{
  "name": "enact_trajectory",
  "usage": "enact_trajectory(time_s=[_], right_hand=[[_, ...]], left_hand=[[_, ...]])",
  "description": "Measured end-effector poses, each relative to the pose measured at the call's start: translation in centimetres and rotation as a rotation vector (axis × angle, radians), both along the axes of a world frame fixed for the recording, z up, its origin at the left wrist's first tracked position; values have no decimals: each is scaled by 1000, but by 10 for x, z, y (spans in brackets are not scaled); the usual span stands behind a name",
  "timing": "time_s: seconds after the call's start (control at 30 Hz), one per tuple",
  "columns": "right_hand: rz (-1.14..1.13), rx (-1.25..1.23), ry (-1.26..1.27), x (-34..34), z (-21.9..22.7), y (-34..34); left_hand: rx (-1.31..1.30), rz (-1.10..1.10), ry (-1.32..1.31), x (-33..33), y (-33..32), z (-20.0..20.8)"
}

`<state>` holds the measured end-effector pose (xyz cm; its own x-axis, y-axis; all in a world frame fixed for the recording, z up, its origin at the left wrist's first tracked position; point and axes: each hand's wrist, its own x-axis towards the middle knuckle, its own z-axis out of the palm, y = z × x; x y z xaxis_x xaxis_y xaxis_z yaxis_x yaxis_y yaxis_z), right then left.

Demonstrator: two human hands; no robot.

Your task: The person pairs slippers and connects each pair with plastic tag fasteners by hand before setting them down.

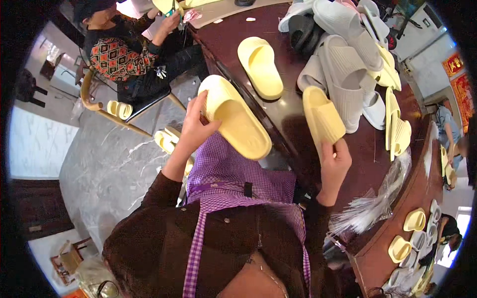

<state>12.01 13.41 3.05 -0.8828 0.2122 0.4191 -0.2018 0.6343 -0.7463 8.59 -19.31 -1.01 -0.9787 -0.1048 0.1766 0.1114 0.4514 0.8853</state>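
My left hand (197, 121) grips a yellow slide sandal (243, 131) by its strap end, holding it tilted over my lap at the table's edge. On the right, my right hand (335, 166) pinches a second yellow slide sandal (323, 114) by one end, just over the tabletop. A third yellow slide sandal (261, 67) lies on the dark red table (290, 129) between and beyond my hands. Behind the right-hand sandal is a heap of grey slide sandals (343, 64). My fingertips are partly hidden by the sandals.
Black sandals (304, 35) lie in the heap; more yellow sandals (397, 126) rest to its right. A bundle of clear plastic ties (372, 208) lies by the table's right edge. At far left a seated person (121, 54) holds scissors (171, 10) and a yellow sandal.
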Motion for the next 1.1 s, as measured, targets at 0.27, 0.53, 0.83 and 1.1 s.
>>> enact_trajectory(time_s=[0.27,0.53,0.83,1.1], right_hand=[[-72,-493,-56,-14,34,-62],[-2,-189,79,-34,13,-73],[-66,8,238,-17,-1,-64],[-118,-606,-26,-3,34,-48]], left_hand=[[58,-89,211,-6,-8,7],[7,-278,200,0,17,31],[-54,-394,215,-5,51,33],[720,-533,11,-37,21,-26]])
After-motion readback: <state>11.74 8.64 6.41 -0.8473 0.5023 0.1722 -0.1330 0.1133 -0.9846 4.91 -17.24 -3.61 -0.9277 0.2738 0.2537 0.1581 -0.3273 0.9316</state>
